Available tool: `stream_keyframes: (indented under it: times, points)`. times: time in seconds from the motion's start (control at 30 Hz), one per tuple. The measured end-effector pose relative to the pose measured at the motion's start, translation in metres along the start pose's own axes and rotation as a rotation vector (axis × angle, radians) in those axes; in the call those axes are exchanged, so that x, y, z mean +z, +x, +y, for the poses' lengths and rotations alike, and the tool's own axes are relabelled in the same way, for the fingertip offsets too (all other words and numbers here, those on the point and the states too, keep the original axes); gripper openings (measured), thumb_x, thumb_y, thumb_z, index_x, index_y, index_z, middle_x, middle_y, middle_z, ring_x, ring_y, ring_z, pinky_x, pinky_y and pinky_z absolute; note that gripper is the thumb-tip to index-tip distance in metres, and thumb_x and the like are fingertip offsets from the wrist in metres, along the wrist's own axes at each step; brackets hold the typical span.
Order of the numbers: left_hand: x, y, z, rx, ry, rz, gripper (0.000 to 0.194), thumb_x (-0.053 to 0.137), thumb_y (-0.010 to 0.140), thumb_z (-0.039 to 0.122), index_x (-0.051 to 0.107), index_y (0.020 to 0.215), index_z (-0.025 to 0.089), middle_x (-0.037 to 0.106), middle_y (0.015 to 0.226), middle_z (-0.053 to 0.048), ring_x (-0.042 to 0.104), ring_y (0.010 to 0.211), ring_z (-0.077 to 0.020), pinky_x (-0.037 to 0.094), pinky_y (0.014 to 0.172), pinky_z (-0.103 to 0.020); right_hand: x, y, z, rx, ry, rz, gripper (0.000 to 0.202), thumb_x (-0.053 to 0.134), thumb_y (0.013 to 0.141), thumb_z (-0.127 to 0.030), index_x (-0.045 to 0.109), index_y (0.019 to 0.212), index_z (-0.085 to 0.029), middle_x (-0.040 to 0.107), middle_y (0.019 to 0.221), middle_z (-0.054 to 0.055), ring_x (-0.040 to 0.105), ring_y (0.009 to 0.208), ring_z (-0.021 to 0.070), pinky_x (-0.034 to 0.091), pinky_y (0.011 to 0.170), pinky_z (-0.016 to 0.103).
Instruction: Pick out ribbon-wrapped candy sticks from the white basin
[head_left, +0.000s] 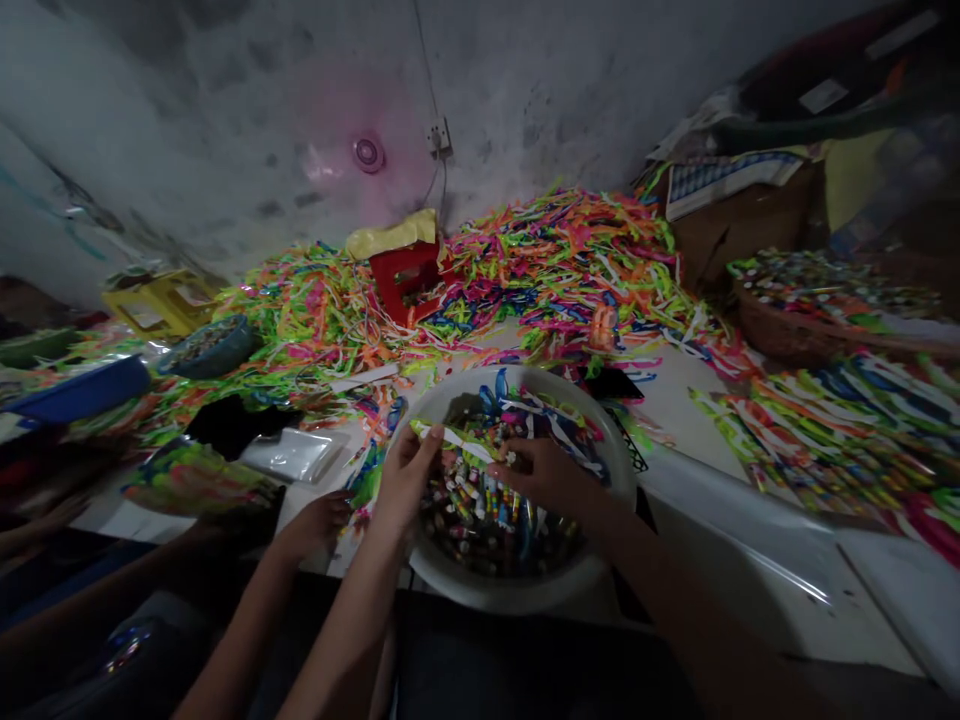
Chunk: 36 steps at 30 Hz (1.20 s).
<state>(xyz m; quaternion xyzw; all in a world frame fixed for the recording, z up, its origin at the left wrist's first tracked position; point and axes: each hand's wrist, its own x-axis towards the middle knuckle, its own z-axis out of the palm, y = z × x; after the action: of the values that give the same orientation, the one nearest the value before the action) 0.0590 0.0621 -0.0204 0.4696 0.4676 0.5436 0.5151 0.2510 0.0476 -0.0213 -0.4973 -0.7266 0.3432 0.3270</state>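
Observation:
A narrow white and yellow-green plastic piece (466, 443) stretches between my two hands above a round pale basin (517, 597). Thumb and fingers of my left hand (409, 468) pinch its left end. My right hand (538, 472) closes on its right end, where a small pale tip shows at the fingers. Inside the basin lie many small multicoloured tube-like pieces (480, 500), with blue and white ones (551, 425) heaped toward the back. The dim light hides fine detail.
Bright plastic pieces (555, 250) pile against the wall around a red stool (405, 280). A pink fan (367, 152) spins behind. At left, a co-worker's hand (319, 525) is near the basin. Clear plastic film (742, 520) and bundled pieces (847, 440) lie at right.

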Motion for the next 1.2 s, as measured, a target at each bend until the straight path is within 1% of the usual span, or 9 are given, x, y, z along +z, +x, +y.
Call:
stream_keyframes:
  times: [0.13, 0.3, 0.43, 0.57, 0.7, 0.83, 0.9, 1.07, 1.2]
  points:
    - [0.008, -0.024, -0.007, -0.128, -0.047, -0.051, 0.028, 0.07, 0.069, 0.04, 0.061, 0.082, 0.017, 0.06, 0.07, 0.002, 0.056, 0.064, -0.0093, 0.044, 0.063, -0.019, 0.001, -0.004, -0.004, 0.012, 0.097, -0.024, 0.029, 0.054, 0.081, -0.042, 0.059, 0.075, -0.014, 0.029, 0.052, -0.007, 0.026, 0.048, 0.0069, 0.019, 0.046, 0.02]
    - [-0.011, -0.04, 0.005, -0.087, 0.1, -0.042, 0.033, 0.065, 0.075, 0.041, 0.063, 0.1, 0.02, 0.065, 0.088, -0.001, 0.058, 0.081, -0.0129, 0.044, 0.075, -0.022, -0.005, -0.022, 0.005, 0.034, -0.028, 0.018, 0.028, 0.052, 0.083, -0.044, 0.057, 0.081, -0.016, 0.032, 0.051, -0.007, 0.031, 0.047, 0.0079, 0.021, 0.046, 0.02]
    - [-0.021, -0.049, 0.018, 0.048, 0.55, -0.372, 0.038, 0.064, 0.076, 0.034, 0.063, 0.112, 0.022, 0.065, 0.092, -0.003, 0.058, 0.088, -0.0159, 0.043, 0.079, -0.025, -0.014, -0.04, 0.002, -0.042, -0.235, -0.123, 0.02, 0.055, 0.082, -0.036, 0.062, 0.084, -0.017, 0.052, 0.062, -0.002, 0.045, 0.056, 0.0102, 0.026, 0.054, 0.021]
    - [-0.009, -0.048, 0.017, 0.11, 0.753, -0.612, 0.026, 0.062, 0.078, 0.029, 0.067, 0.103, 0.022, 0.061, 0.08, -0.002, 0.056, 0.076, -0.0145, 0.042, 0.069, -0.024, -0.018, -0.046, -0.017, -0.121, -0.249, -0.028, 0.016, 0.055, 0.082, -0.032, 0.06, 0.084, -0.017, 0.059, 0.074, 0.001, 0.05, 0.064, 0.0119, 0.03, 0.059, 0.022]
    - [0.005, -0.047, 0.005, 0.133, 0.565, -0.655, 0.019, 0.06, 0.079, 0.032, 0.066, 0.088, 0.017, 0.061, 0.093, -0.006, 0.055, 0.085, -0.0159, 0.043, 0.07, -0.023, -0.011, -0.04, -0.033, -0.18, -0.165, 0.061, 0.017, 0.055, 0.083, -0.031, 0.053, 0.074, -0.017, 0.053, 0.068, -0.002, 0.046, 0.06, 0.0095, 0.03, 0.057, 0.021]
    - [0.007, -0.052, -0.006, -0.164, 0.234, -0.785, 0.017, 0.061, 0.079, 0.03, 0.063, 0.086, 0.014, 0.064, 0.085, -0.004, 0.058, 0.075, -0.012, 0.045, 0.067, -0.021, 0.002, -0.037, -0.035, -0.087, -0.013, 0.157, 0.016, 0.055, 0.084, -0.035, 0.051, 0.083, -0.019, 0.051, 0.067, -0.003, 0.048, 0.06, 0.0099, 0.034, 0.057, 0.02]
    - [0.005, -0.051, -0.01, -0.262, 0.102, -0.699, 0.017, 0.066, 0.075, 0.029, 0.063, 0.08, 0.013, 0.064, 0.076, -0.002, 0.058, 0.066, -0.0098, 0.047, 0.062, -0.019, 0.008, -0.039, -0.031, -0.005, 0.039, 0.196, 0.023, 0.053, 0.085, -0.038, 0.048, 0.099, -0.021, 0.05, 0.068, -0.004, 0.048, 0.06, 0.0108, 0.036, 0.056, 0.021]
    - [0.0, -0.036, -0.012, -0.316, -0.235, -0.088, 0.025, 0.073, 0.068, 0.03, 0.058, 0.081, 0.014, 0.065, 0.07, 0.001, 0.061, 0.055, -0.0082, 0.053, 0.057, -0.019, 0.026, -0.051, -0.019, 0.119, 0.12, 0.224, 0.024, 0.028, 0.096, -0.039, 0.043, 0.103, -0.021, 0.051, 0.072, -0.001, 0.049, 0.063, 0.0125, 0.039, 0.061, 0.023]
    - [0.002, -0.034, -0.013, -0.27, -0.278, -0.006, 0.028, 0.074, 0.068, 0.031, 0.059, 0.081, 0.013, 0.069, 0.072, -0.003, 0.066, 0.058, -0.0129, 0.053, 0.052, -0.018, 0.042, -0.059, -0.015, 0.045, 0.06, 0.093, 0.016, 0.038, 0.093, -0.031, 0.05, 0.098, -0.021, 0.06, 0.082, 0.001, 0.056, 0.073, 0.0144, 0.04, 0.066, 0.024]
